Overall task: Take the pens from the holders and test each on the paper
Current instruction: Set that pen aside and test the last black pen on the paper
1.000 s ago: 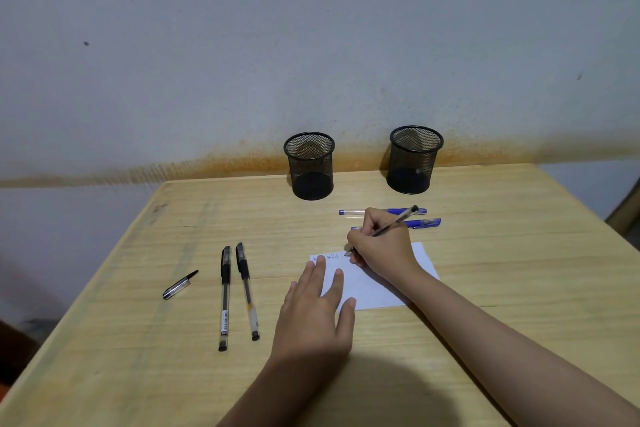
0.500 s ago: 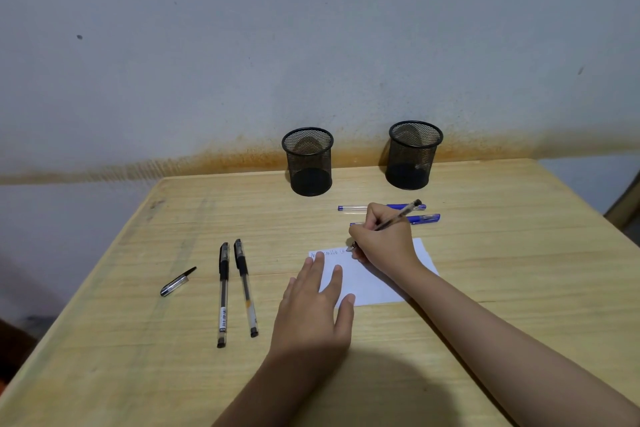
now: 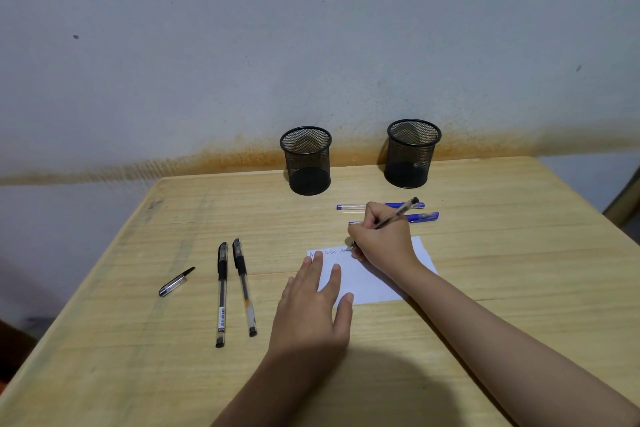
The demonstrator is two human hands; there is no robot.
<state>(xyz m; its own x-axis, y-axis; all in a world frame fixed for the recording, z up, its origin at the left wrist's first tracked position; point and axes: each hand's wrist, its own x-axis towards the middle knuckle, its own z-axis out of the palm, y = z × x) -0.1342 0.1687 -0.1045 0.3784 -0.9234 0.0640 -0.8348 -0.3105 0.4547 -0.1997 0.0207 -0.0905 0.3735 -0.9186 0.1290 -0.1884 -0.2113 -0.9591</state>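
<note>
My right hand (image 3: pixel 381 239) grips a clear-barrelled pen (image 3: pixel 398 214) with its tip down on the white paper (image 3: pixel 370 283), where a line of scribbles runs along the top edge. My left hand (image 3: pixel 311 309) lies flat with straight fingers on the paper's left part. Two black mesh holders (image 3: pixel 306 160) (image 3: pixel 412 153) stand at the back of the table. Two blue pens (image 3: pixel 353 207) (image 3: pixel 424 217) lie behind my right hand, partly hidden by it. Two black pens (image 3: pixel 221 291) (image 3: pixel 244 284) lie side by side left of the paper.
A loose pen cap (image 3: pixel 176 282) lies on the wooden table (image 3: pixel 519 270) further left, near its left edge. A stained grey wall (image 3: pixel 311 45) stands right behind the holders.
My right hand has crept slightly to the right along the top of the paper while writing. My left hand has stayed on the paper.
</note>
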